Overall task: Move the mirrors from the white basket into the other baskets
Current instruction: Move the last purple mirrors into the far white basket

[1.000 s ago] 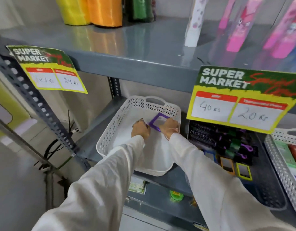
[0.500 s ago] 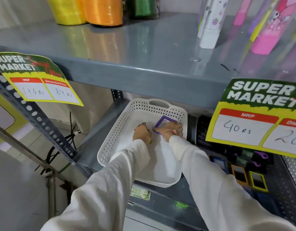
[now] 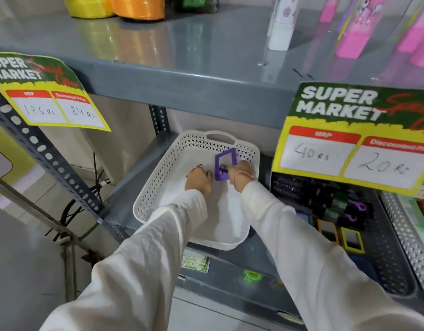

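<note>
A white perforated basket [image 3: 158, 187] sits on the grey lower shelf. Both my hands are inside it. My right hand [image 3: 242, 172] holds a purple-framed mirror [image 3: 226, 163], tilted up on edge near the basket's far right corner. My left hand [image 3: 198, 180] rests on the basket floor just left of the mirror, fingers curled down, and I cannot tell if it holds anything. To the right lies a dark basket [image 3: 385, 254] with orange- and yellow-framed mirrors [image 3: 351, 240] and dark combs.
A grey upper shelf [image 3: 182, 75] overhangs the baskets. Two price signs hang from it, one at left [image 3: 46, 101] and one at right [image 3: 354, 139], the right one hiding part of the dark basket. Another white basket [image 3: 411, 235] stands at far right.
The purple mirror has been lifted from lying flat to standing tilted on edge in my right hand. The camera has moved closer and slightly left.
</note>
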`<state>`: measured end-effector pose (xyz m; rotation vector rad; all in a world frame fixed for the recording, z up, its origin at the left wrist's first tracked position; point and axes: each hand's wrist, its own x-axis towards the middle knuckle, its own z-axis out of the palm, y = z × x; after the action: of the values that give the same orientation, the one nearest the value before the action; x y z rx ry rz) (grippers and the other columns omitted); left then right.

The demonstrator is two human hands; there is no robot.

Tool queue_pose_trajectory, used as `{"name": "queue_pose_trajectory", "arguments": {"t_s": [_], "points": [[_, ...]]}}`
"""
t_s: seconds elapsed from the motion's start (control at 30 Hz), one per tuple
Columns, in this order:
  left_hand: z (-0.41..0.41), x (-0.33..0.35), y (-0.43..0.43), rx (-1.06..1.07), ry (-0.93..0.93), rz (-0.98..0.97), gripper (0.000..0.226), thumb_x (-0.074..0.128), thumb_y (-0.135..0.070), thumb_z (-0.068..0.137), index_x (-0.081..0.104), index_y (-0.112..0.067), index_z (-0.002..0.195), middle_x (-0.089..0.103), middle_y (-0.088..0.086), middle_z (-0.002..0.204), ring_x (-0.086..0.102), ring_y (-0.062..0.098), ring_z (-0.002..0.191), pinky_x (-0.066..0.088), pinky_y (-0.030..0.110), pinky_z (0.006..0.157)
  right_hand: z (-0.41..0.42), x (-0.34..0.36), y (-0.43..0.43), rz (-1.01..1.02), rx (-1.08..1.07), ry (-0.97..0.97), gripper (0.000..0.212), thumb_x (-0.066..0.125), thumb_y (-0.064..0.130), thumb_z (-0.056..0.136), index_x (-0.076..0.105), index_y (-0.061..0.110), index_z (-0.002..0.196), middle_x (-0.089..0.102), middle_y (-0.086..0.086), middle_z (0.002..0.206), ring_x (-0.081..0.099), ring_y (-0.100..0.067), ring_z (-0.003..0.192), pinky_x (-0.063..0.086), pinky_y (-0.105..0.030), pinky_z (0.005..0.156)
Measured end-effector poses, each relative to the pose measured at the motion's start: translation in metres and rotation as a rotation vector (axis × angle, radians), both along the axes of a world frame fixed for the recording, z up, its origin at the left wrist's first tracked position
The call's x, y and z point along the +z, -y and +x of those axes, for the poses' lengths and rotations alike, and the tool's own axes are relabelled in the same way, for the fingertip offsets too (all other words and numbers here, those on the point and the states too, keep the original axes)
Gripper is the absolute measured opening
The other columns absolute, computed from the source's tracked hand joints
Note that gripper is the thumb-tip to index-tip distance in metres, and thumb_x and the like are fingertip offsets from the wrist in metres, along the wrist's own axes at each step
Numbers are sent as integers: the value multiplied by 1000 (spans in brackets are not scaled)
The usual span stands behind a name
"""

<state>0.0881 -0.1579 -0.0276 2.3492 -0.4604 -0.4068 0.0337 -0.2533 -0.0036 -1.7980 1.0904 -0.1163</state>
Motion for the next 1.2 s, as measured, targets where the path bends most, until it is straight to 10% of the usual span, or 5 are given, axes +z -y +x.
{"name": "queue_pose_trajectory", "arguments": {"t_s": [0.3,0.43,0.67,1.0,1.2], "points": [[-17,32,1,82,34,-55,50,36,-28,100,36,2,140,44,24,143,40,36,134,30,37,111,-48,32,25,-170,-91,171,31,48,22,96,60,4,118,58,-20,130,57,-30,118,43,-30,83],[-49,51,19,-3,101,-63,46,38,-24,99,42,3,136,48,23,140,43,36,131,31,36,108,-88,53,46,-160,-165,297,18,55,20,92,55,18,75,55,-12,94,52,-21,65,50,-26,65],[-147,77,84,-203,129,-173,35,48,-23,94,58,5,113,61,28,121,55,40,116,43,40,97,-184,71,87,-197,-347,315,19,59,16,88,66,3,99,55,-15,83,52,-25,79,51,-49,86],[-305,65,163,-482,64,-207,38,48,-20,95,53,5,122,59,27,124,53,37,119,39,36,98,-358,63,158,-243,-661,235,25,65,20,85,54,15,64,57,-16,83,49,-23,62,38,-29,54],[-375,43,188,-576,13,-155,33,46,-17,95,52,8,116,58,29,123,53,40,117,42,41,94,-430,39,177,-234,-764,208,13,66,13,85,68,2,91,64,-16,90,59,-23,80,51,-40,83]]}}
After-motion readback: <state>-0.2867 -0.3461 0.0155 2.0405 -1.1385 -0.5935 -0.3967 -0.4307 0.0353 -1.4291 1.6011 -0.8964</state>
